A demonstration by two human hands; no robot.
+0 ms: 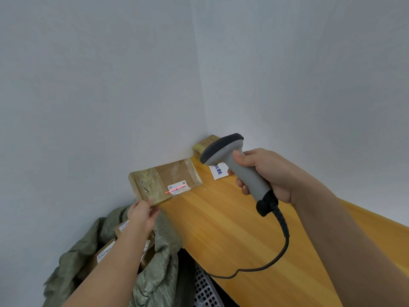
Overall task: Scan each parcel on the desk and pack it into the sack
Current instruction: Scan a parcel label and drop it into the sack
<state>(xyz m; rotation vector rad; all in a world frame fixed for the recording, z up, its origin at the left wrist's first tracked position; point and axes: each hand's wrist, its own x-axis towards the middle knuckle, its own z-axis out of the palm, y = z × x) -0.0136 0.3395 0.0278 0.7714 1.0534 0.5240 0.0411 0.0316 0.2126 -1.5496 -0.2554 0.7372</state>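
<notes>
Left hand point(141, 214) pinching the parcel point(164, 181), right hand point(265, 173) gripping the scanner point(234, 165): the parcel could tip off the counter point(232, 229) edge.

both forearms are bare up to the frame's edge, no sleeve showing. the left hand point(141, 214) and the right hand point(265, 171) wear no gloves, rings or watch; nails short and unpainted.

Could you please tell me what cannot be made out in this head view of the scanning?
- Label on the held parcel: print too small to read.
- Corner box: mostly hidden behind the scanner.
- Sack: contents partly covered by the left hand and forearm; its base is cut off by the bottom edge.
</notes>
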